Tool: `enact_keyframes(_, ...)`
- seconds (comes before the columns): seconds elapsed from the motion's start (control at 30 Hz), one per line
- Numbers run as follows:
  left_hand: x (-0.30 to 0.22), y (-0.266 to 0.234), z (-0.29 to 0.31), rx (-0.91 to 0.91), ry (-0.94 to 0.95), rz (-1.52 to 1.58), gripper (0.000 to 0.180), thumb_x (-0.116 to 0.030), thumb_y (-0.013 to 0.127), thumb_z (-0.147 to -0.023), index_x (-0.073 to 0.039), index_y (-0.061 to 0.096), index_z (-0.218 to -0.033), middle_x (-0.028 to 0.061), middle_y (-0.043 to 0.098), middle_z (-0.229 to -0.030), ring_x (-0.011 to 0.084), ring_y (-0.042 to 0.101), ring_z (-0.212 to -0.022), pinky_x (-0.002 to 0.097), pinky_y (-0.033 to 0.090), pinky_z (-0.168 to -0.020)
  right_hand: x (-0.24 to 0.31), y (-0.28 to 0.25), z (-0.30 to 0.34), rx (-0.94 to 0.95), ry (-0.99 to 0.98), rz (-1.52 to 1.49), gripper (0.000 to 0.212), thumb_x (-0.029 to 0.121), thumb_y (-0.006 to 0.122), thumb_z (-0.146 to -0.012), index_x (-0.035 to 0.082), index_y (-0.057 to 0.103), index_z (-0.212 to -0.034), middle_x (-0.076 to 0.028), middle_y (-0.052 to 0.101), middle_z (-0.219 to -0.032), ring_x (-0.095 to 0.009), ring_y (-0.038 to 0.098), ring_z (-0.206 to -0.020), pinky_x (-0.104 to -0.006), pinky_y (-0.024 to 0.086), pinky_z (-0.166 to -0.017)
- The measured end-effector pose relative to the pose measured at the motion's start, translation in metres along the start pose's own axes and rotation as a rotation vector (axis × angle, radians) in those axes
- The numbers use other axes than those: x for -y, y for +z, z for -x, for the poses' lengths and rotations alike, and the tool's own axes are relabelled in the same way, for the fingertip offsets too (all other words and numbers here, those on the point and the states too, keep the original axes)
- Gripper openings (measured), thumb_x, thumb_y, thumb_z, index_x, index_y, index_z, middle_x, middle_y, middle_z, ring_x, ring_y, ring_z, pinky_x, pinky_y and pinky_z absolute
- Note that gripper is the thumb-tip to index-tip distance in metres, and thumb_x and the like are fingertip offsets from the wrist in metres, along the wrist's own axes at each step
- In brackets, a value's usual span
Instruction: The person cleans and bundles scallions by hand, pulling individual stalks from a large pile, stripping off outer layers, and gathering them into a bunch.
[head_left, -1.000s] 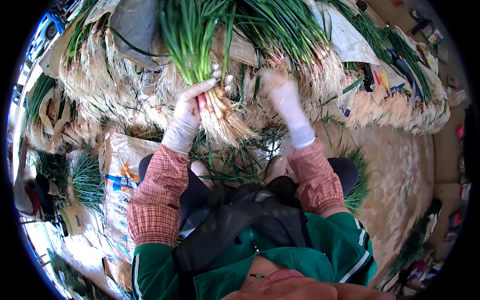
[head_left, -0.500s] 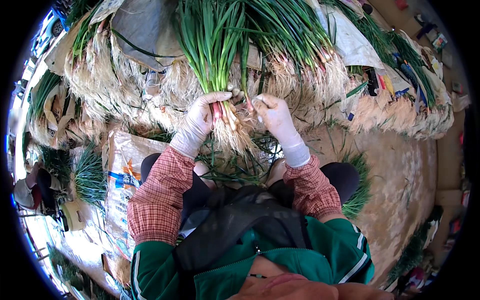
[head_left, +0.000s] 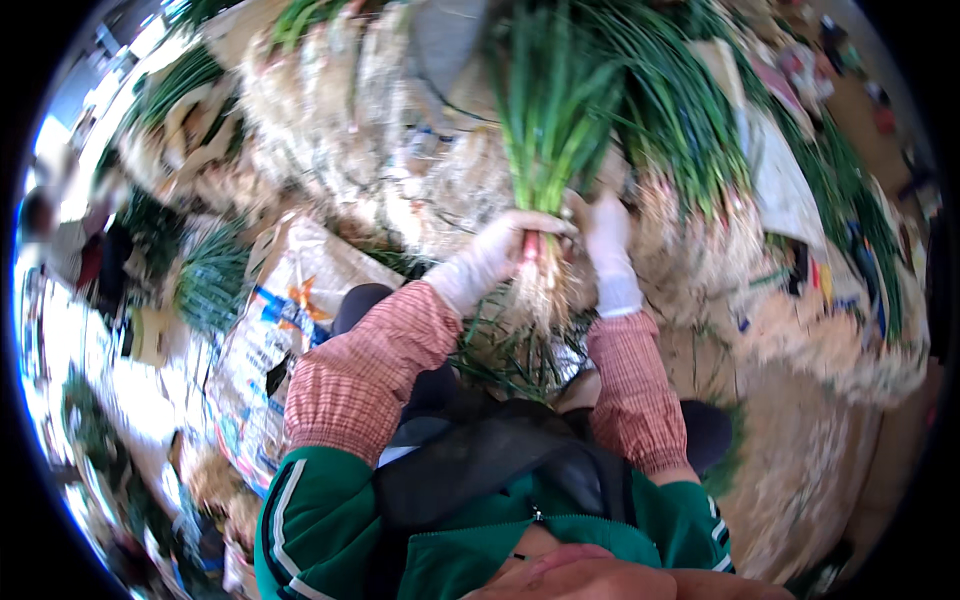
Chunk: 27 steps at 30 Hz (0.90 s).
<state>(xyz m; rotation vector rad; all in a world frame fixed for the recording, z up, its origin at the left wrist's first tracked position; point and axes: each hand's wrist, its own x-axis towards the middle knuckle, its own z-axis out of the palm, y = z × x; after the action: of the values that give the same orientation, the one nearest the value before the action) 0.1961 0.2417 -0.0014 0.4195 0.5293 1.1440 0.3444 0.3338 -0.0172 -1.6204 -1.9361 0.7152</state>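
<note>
A bunch of green garlic (head_left: pixel 552 150), with long flat leaves, reddish stem bases and pale stringy roots, stands upright in front of me, roots toward me. My left hand (head_left: pixel 520 238), in a whitish glove, is closed round its lower stems just above the roots. My right hand (head_left: pixel 606 230), also gloved, is against or close beside the bunch's right side. Its fingers point away from me and are smeared by motion, so whether they pinch a stalk is unclear. Just right of it lies a pile of the same green garlic (head_left: pixel 690 130) with its roots toward me.
A long heap of rooted bunches (head_left: pixel 340 130) runs across in front, partly covered by sheets (head_left: pixel 785 185). Loose green leaves (head_left: pixel 510 355) lie between my knees. On my left are a printed sack (head_left: pixel 300 270), a green bundle (head_left: pixel 212 278) and a pale bucket (head_left: pixel 150 335). Another person (head_left: pixel 85 250) is at far left.
My view has turned, so the scene sits differently in it. The right hand, which was pinching one stalk apart from the bunch, is now up alongside the leaves. The left hand keeps its hold.
</note>
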Motion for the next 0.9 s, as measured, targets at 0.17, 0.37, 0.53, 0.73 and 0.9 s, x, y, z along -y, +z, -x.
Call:
enact_keyframes(0.17, -0.001, 0.004, 0.004, -0.218, 0.022, -0.38, 0.018, -0.012, 0.07, -0.078, 0.001, 0.067, -0.09, 0.0042, 0.05, -0.042, 0.0118, 0.043, -0.028, 0.0237, 0.032, -0.026, -0.015, -0.005, 0.016, -0.193, -0.162, -0.222, 0.033, 0.024, 0.063, -0.086, -0.002, 0.06, -0.106, -0.017, 0.067, -0.094, -0.028, 0.064, -0.082, -0.0372, 0.049, -0.076)
enact_keyframes(0.37, 0.005, 0.001, 0.013, 0.032, -0.07, -0.122, 0.023, -0.003, 0.064, -0.08, 0.003, 0.061, -0.102, 0.017, 0.07, -0.092, 0.0131, 0.06, -0.046, 0.021, 0.044, -0.033, -0.006, -0.014, 0.043, 0.043, -0.316, -0.561, 0.029, 0.019, 0.052, -0.095, -0.007, 0.057, -0.109, -0.011, 0.063, -0.1, -0.018, 0.06, -0.085, -0.0287, 0.048, -0.078)
enact_keyframes(0.53, 0.009, 0.006, -0.003, 0.02, -0.058, -0.31, 0.024, -0.006, 0.067, -0.08, 0.004, 0.062, -0.101, 0.014, 0.07, -0.082, 0.0095, 0.056, -0.041, 0.0199, 0.042, -0.032, -0.04, -0.007, 0.045, 0.135, -0.02, -1.128, 0.024, 0.019, 0.049, -0.097, -0.002, 0.056, -0.107, -0.009, 0.06, -0.093, -0.017, 0.056, -0.076, -0.0275, 0.047, -0.067)
enact_keyframes(0.73, 0.016, 0.015, 0.0, 0.008, 0.013, -0.178, 0.025, -0.008, 0.071, -0.078, 0.003, 0.063, -0.099, 0.0122, 0.068, -0.075, 0.0085, 0.055, -0.04, 0.0181, 0.043, -0.035, -0.084, 0.018, 0.041, 0.06, 0.101, -1.001, 0.023, 0.019, 0.044, -0.098, 0.0, 0.054, -0.107, -0.005, 0.055, -0.083, -0.014, 0.046, -0.065, -0.0239, 0.039, -0.059)
enact_keyframes(0.9, 0.007, 0.015, 0.008, 0.031, 0.037, -0.001, 0.009, -0.009, 0.069, -0.077, -0.001, 0.067, -0.082, 0.0056, 0.061, -0.056, 0.0098, 0.049, -0.036, 0.0194, 0.036, -0.034, -0.006, -0.01, 0.088, 0.345, 0.13, -1.607, 0.037, 0.021, 0.049, -0.097, -0.003, 0.051, -0.124, -0.009, 0.058, -0.114, -0.017, 0.057, -0.102, -0.0295, 0.046, -0.09)
